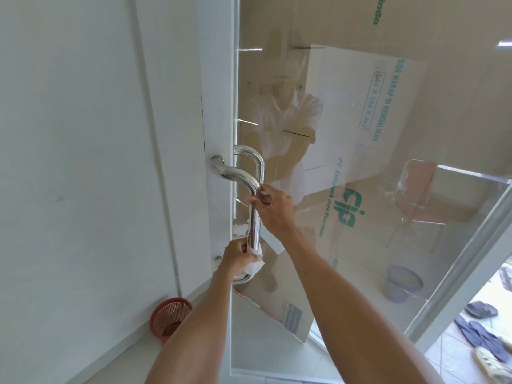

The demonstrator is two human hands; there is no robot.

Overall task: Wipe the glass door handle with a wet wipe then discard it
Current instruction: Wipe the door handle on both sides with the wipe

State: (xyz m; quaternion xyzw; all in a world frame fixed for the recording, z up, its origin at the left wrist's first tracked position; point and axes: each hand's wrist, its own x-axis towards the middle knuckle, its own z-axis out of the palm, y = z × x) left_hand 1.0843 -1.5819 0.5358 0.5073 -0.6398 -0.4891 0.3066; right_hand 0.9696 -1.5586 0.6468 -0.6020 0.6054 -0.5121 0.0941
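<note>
In the head view, the polished chrome tubular door handle [254, 220] was seen mounted on the white-painted door frame [219, 106] at the edge of the clear glass door [374, 167]. Its bar ran upright between two curved ends. The crumpled white wet wipe [256, 264] was wrapped round the lower part of the bar, just above the bottom bend. The grip of the left hand [237, 259] was closed round wipe and bar together. The grip of the right hand [274, 210] was closed on the bare bar just below the top bend, apart from the wipe.

The step in hand was judged to be the wiping itself. It would best be done with the wipe kept wrapped fully round the tube and drawn along its whole length, with a twist so that the face toward the glass is reached. The bends and round mounts would need separate passes. The metal under the upper hand could only be cleaned once that hand is shifted.

The handle was smooth, hard and mirror-bright, so streaks and fingerprints were expected to show, and it was likely to be slippery when wet. The wipe looked thin, soft and limp, moulding readily to the round bar. A red plastic mesh basket [170, 318] stood on the floor by the wall and was judged the likely place for discarding.
</note>
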